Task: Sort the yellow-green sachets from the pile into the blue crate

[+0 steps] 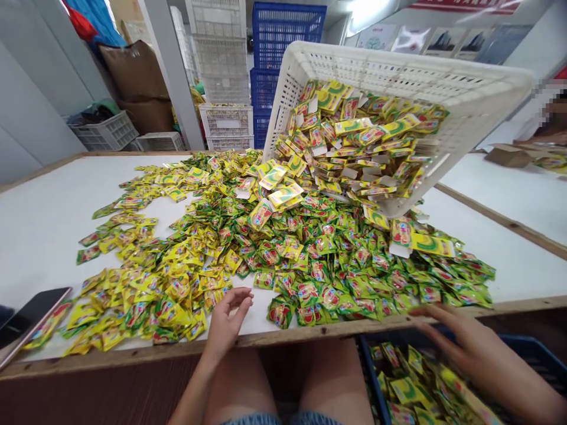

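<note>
My left hand [228, 319] is over the front edge of the table, its fingers loosely bent and the thumb apart, with nothing visible in it. Just beyond it lie yellow candy packets [177, 283] and green packets with a red watermelon print [319, 271]. My right hand [465, 339], somewhat blurred, has its fingers stretched out above a blue crate [376, 383] below the table edge. Small yellow-green boxes [407, 392] fill that crate, and one blurred box [465, 392] is just under the hand.
A white plastic basket [465, 82] lies tipped toward me on the heap, spilling small flat boxes [354, 147]. A phone [35, 319] rests at the left table edge. Stacked blue crates [287, 35] and white crates [225, 124] stand behind. A wooden strip [500, 218] divides the table at right.
</note>
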Available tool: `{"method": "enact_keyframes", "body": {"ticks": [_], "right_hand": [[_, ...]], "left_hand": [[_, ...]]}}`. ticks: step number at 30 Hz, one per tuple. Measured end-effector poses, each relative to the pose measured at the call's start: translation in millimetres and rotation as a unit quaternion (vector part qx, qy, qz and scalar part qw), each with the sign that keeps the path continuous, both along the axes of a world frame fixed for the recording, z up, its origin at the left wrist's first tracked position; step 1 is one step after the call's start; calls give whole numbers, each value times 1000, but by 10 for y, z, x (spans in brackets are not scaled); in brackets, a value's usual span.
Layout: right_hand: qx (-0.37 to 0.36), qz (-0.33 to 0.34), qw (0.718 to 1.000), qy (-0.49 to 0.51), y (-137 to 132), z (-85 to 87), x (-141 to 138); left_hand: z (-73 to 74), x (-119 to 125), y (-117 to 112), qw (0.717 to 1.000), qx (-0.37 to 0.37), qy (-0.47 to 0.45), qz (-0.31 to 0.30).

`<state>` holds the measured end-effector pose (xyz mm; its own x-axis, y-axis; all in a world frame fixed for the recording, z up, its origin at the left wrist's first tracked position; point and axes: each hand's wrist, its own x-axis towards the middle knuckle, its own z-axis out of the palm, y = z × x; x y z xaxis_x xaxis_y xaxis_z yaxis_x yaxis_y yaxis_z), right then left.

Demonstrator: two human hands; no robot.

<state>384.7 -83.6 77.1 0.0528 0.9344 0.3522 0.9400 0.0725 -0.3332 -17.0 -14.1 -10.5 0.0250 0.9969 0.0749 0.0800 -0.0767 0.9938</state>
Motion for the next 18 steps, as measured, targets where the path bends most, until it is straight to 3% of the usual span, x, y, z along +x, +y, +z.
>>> {"method": "enact_keyframes", "body": {"ticks": [3, 7, 11, 13, 15, 18], "right_hand": [[-20, 83, 995, 58, 383, -35, -456], [57, 169, 973, 148, 1424, -76, -1519], [49, 108, 980, 162, 2326, -79, -2291], [18, 69, 987, 145, 2530, -72, -2489], [14, 60, 989, 137, 2555, -75, -2583], [38, 146, 978, 141, 2302, -112, -2609]], "left_hand": [[16, 19, -7, 1000, 13, 20, 9], [21, -13, -40, 998, 29, 23, 50], [-3, -42, -66, 995, 39, 14, 87], [-20, -47, -73, 994, 43, 14, 101], [-28, -45, -76, 992, 51, 16, 118], [-10, -27, -68, 982, 86, 3, 167]]}}
